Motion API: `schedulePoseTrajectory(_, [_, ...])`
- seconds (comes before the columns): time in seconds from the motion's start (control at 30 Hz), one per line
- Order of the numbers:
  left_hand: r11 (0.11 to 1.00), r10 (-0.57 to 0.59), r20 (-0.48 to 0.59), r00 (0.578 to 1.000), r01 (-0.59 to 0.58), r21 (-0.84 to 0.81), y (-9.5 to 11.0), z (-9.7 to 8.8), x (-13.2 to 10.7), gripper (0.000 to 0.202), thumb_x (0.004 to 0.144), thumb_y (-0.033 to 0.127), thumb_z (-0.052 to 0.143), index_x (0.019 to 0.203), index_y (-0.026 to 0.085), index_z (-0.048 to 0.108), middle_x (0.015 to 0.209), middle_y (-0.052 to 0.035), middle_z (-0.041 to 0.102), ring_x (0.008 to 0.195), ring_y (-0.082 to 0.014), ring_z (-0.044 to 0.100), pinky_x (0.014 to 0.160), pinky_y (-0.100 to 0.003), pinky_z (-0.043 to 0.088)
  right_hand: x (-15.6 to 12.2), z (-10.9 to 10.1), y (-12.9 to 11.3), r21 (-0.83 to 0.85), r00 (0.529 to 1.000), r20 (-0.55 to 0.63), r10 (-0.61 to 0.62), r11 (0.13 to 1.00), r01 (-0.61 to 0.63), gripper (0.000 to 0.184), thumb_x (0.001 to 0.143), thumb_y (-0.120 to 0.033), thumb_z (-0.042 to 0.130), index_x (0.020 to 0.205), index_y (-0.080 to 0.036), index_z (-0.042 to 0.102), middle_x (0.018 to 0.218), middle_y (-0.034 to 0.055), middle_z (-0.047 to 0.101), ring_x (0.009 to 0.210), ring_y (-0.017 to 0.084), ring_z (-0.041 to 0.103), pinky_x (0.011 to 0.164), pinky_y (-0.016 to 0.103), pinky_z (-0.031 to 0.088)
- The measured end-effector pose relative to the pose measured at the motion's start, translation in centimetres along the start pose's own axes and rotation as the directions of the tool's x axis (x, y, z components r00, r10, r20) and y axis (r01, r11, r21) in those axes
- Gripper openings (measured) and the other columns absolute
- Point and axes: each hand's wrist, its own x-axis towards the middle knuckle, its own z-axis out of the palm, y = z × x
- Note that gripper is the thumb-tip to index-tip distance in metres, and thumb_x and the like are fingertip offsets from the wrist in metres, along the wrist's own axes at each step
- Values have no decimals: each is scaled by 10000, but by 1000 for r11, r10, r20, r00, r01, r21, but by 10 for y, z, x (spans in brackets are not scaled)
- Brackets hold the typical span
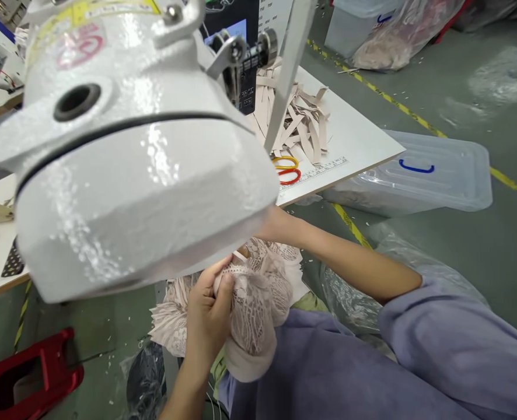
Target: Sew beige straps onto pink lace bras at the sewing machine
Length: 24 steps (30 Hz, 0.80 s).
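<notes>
A pale pink lace bra (252,309) with moulded cups hangs in front of the white sewing machine (153,192). My left hand (210,303) grips its scalloped lace edge between thumb and fingers. My right hand (272,224) reaches in under the machine head from the right; its fingers are hidden behind the machine, so whether they hold the fabric does not show. More pleated, pale pink lace pieces (171,321) bunch behind my left hand. The needle area is also out of sight behind the machine head.
On the white table (363,146) lie beige fabric strips (306,125), scissors with red and yellow handles (288,176) and a printed ruler scale. A lidded clear bin (437,175) stands on the floor at right, a red plastic stool-like item (31,373) at lower left.
</notes>
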Motion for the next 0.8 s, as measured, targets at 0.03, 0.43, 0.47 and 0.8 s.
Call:
schedulePoseTrajectory(0.03, [999,-17,-2,1000,17,-33,7,2,-3,308,972,365,537,1218,265,693,1255,-41,710,1164,-204,658,921,-283,543,1,-1,-2,-16,1000,21,15,1000,-14,109,875,-199,578,792,-186,647,1028,54,603,873,190,588,857,374,516])
schedulePoseTrajectory(0.43, [967,211,-47,976,-201,155,20,8,10,296,971,290,523,1178,249,731,862,-18,785,635,-167,695,591,-269,555,4,-10,-15,9,992,104,75,997,-77,128,853,-133,587,752,-191,641,996,39,574,896,202,582,864,371,494])
schedulePoseTrajectory(0.47, [971,197,-56,979,-187,151,20,7,12,290,971,301,528,1167,256,737,861,-21,784,687,-187,715,593,-277,563,4,-11,-16,17,992,103,75,997,-77,129,848,-129,589,745,-192,636,999,39,577,904,203,581,866,368,495])
schedulePoseTrajectory(0.8, [993,92,-94,991,-83,87,26,8,17,256,938,353,574,1058,252,776,1009,-32,787,939,-251,739,685,-310,596,8,-12,-10,37,990,131,56,997,-61,216,841,-132,605,651,-197,526,975,89,581,894,219,578,816,371,499])
